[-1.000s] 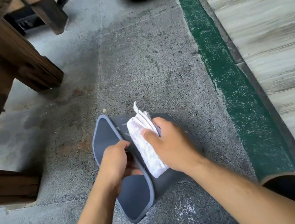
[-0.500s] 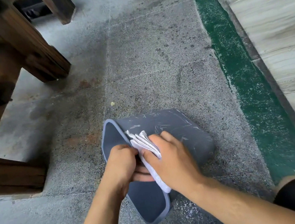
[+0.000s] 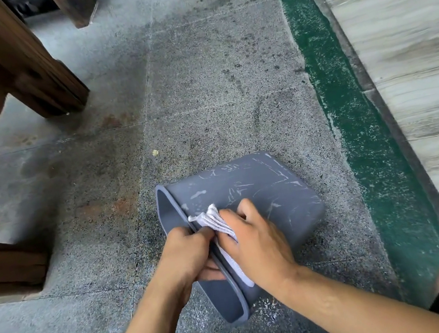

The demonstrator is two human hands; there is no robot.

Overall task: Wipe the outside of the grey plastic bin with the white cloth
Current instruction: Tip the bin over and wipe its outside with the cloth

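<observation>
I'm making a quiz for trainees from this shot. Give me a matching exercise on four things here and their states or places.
Things:
1. grey bin
2. white cloth
3. left hand
4. green strip

States:
A. grips the bin's rim
B. lies on its side on the floor
C. runs along the floor, right of the bin
D. pressed to the bin's wall under the right hand

Pairs: 1-B, 2-D, 3-A, 4-C

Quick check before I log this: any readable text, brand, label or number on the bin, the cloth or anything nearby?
None can be read.
Grey plastic bin: only whitish scuffs and scratches on its outer wall; no letters or numbers.
White cloth: plain, no tag showing; the right hand covers much of it.
Bin rim, gripped by the left hand: no marking visible.
Floor and wooden beams: no signs.
</observation>
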